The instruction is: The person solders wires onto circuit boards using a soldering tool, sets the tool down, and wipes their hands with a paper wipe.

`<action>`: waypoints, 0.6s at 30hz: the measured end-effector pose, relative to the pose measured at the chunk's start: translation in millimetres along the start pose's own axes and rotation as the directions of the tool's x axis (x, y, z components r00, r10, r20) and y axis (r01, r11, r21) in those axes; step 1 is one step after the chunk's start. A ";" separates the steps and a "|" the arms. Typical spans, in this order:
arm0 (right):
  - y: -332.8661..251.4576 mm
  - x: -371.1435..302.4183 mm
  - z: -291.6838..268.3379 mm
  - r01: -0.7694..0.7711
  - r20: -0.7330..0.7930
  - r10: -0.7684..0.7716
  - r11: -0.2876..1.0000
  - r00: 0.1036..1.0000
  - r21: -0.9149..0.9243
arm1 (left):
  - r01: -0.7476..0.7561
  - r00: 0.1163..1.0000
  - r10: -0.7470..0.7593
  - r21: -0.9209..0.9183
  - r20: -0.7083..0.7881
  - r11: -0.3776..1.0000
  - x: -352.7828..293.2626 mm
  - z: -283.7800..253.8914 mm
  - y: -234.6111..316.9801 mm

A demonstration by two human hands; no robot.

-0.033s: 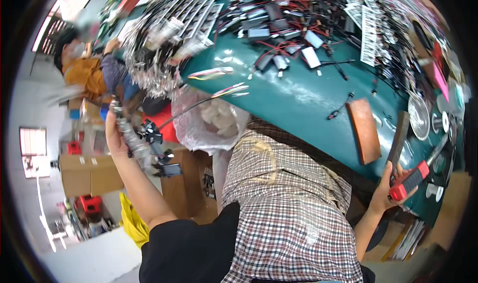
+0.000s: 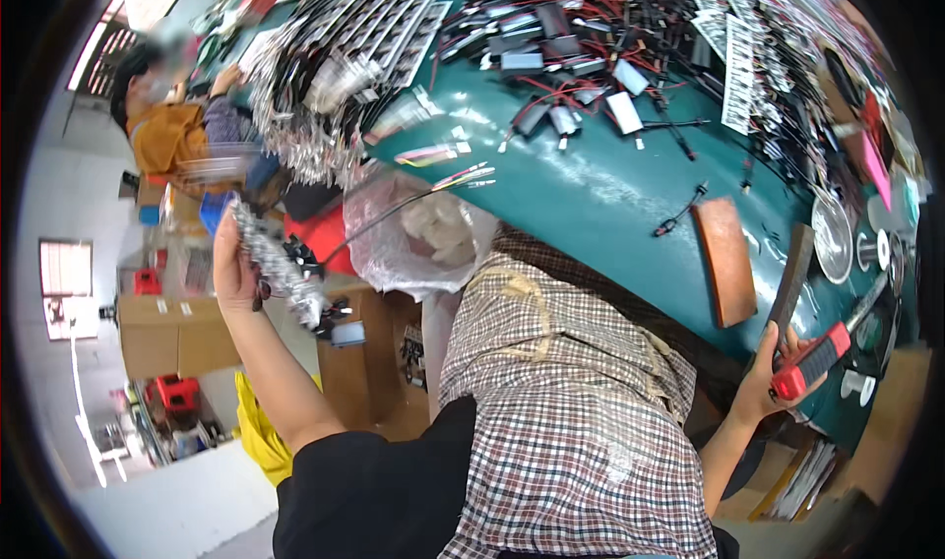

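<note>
My left hand [image 2: 232, 269] is raised off the table's left side, its fingers closed on a blurred silvery strip of circuit boards [image 2: 281, 264]. Black connectors and a small grey box [image 2: 347, 334] dangle from the strip. From near it a black cable [image 2: 384, 217] runs to the table edge, ending in thin coloured wires. At the right, my right hand [image 2: 760, 387] is closed around a soldering iron [image 2: 812, 362] with a red and black handle and metal shaft. Its fingers also lie against the lower end of a dark bar [image 2: 790, 279].
Piled on the green table [image 2: 591, 195] are boxed modules with red wires [image 2: 551, 47] and wired board panels [image 2: 335, 47]. A brown block [image 2: 724, 264] and white spools [image 2: 871, 251] lie at right. A plastic bag [image 2: 374, 254] hangs by the edge. Another person [image 2: 172, 141] sits far left.
The silvery strip in my left hand has swung slightly, its lower end shifting right. The whole view has shifted a little. My right hand keeps the same grip.
</note>
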State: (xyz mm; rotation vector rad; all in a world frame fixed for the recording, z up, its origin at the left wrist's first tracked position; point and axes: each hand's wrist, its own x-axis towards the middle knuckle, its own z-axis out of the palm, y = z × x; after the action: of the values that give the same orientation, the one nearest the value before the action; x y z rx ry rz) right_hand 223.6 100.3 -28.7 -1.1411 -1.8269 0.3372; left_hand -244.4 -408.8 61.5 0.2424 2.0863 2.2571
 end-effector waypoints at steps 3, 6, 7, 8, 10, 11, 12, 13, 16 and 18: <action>4.7 -3.1 12.8 -0.040 -0.007 0.043 0.974 0.999 0.224 | 0.255 0.928 -0.299 0.202 0.225 0.945 -40.6 -53.1 -3.6; 2.8 -1.8 17.2 -0.051 -0.004 0.053 0.979 0.999 0.197 | 0.523 0.800 -0.572 0.258 0.179 0.812 -79.8 -104.5 -16.8; 1.1 -1.1 18.8 -0.051 0.008 0.051 0.976 0.999 0.212 | 0.614 0.726 -0.668 0.283 0.165 0.737 -91.3 -120.8 -20.5; 0.7 0.9 16.0 -0.048 0.004 0.048 0.976 0.999 0.214 | 0.692 0.636 -0.753 0.308 0.169 0.653 -96.4 -131.7 -31.2; 8.1 4.1 7.5 -0.054 -0.006 0.056 0.981 0.998 0.186 | 0.813 0.509 -0.858 0.289 0.071 0.506 -109.3 -146.4 -66.5; 11.7 5.0 2.2 -0.067 -0.003 0.068 0.984 0.998 0.168 | 0.862 0.401 -0.908 0.283 0.124 0.420 -112.0 -152.1 -89.0; 12.0 4.7 4.3 -0.068 -0.020 0.072 0.983 0.997 0.168 | 0.887 0.351 -0.932 0.289 0.086 0.361 -123.9 -143.1 -90.7; 11.2 3.9 6.7 -0.068 -0.026 0.074 0.981 0.997 0.180 | 0.907 0.198 -0.978 0.364 0.070 0.210 -133.6 -211.6 -128.9; 6.9 -2.0 33.7 -0.162 -0.004 0.181 0.894 0.984 0.418 | 0.614 0.191 -0.827 0.722 -0.529 -0.319 -148.8 -309.6 -120.6; 0.5 -8.0 31.8 -0.088 -0.030 0.105 0.933 0.994 0.349 | 0.116 0.376 -0.735 0.816 -0.564 -0.567 -153.2 -245.1 -188.6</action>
State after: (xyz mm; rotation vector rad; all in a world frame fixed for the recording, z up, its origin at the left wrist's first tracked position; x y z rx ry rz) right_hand 199.1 101.2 -50.5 -0.9816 -1.5925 0.6568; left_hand -143.2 -657.4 -155.4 -0.3361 2.0504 -0.5290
